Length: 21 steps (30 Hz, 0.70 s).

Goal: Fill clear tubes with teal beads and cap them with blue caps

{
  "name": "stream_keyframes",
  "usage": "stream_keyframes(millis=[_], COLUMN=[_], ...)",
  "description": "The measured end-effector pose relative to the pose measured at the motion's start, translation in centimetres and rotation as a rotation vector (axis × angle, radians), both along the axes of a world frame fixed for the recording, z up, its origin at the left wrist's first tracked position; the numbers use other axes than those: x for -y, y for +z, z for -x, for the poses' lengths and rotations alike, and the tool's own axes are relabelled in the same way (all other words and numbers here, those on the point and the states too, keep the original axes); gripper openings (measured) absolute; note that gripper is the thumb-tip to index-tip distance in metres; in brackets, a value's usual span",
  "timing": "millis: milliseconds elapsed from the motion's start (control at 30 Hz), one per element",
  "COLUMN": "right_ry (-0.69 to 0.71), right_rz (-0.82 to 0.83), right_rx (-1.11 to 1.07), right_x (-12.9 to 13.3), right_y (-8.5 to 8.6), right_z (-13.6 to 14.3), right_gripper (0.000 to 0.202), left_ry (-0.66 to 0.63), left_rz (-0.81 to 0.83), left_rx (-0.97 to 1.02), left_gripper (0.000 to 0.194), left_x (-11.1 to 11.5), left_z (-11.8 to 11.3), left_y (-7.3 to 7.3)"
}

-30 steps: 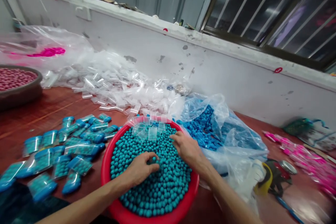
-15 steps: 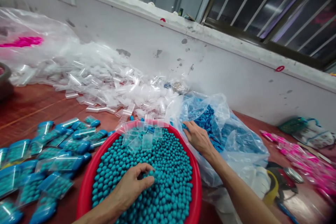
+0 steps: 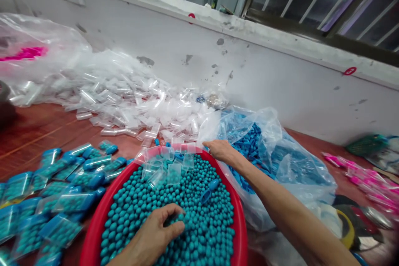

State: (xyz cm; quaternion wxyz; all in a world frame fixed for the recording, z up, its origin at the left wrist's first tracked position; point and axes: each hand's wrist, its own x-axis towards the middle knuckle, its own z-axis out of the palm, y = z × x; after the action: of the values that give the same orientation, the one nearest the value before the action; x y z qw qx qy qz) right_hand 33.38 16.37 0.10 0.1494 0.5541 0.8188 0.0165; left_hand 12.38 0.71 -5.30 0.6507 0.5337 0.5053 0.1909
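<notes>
A red basin [image 3: 240, 220] full of teal beads [image 3: 134, 199] stands before me. Over the beads my left hand [image 3: 162, 226] is curled, thumb and fingers closed around something mostly hidden, with teal beads showing between them. My right hand [image 3: 220, 150] is over the far right rim, fingers stretched to the left, and I see nothing in it. Its fingertips are near clear plastic sleeves [image 3: 174, 173] lying at the basin's far side. A blue spoon-shaped plastic piece [image 3: 209, 191] rests on the beads between my hands.
Filled packs with blue ends [image 3: 75, 199] lie left of the basin. A heap of clear sleeves [image 3: 124, 91] lies behind it. On the right are an open bag of blue pieces [image 3: 249, 145], a tape roll [image 3: 346, 228] and pink pieces [image 3: 364, 178]. A wall [image 3: 264, 79] bounds the back.
My right hand has moved left from the bag of blue pieces to the basin's far rim. A blue spoon-shaped piece now lies on the beads. My left hand stays curled over the beads.
</notes>
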Motion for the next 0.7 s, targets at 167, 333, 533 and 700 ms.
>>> stream_keyframes(millis=[167, 333, 533, 700], right_ry=[0.021, 0.026, -0.014, -0.117], right_rz=[0.038, 0.008, -0.119, -0.242], right_rx=[0.027, 0.011, -0.063, -0.134], right_x=[-1.0, -1.5, 0.5, 5.3], right_y=[-1.0, -1.3, -0.4, 0.7], right_z=[0.1, 0.2, -1.2, -2.9], right_gripper=[0.026, 0.022, 0.023, 0.031], left_ry=[-0.005, -0.006, 0.022, 0.082], left_rz=[-0.011, 0.030, 0.034, 0.108], left_rx=[0.027, 0.064, 0.088, 0.143], left_gripper=[0.020, 0.025, 0.032, 0.039], left_x=[0.0, 0.0, -0.2, -0.2], left_z=[-0.1, 0.0, 0.0, -0.1], left_y=[0.6, 0.1, -0.2, 0.2])
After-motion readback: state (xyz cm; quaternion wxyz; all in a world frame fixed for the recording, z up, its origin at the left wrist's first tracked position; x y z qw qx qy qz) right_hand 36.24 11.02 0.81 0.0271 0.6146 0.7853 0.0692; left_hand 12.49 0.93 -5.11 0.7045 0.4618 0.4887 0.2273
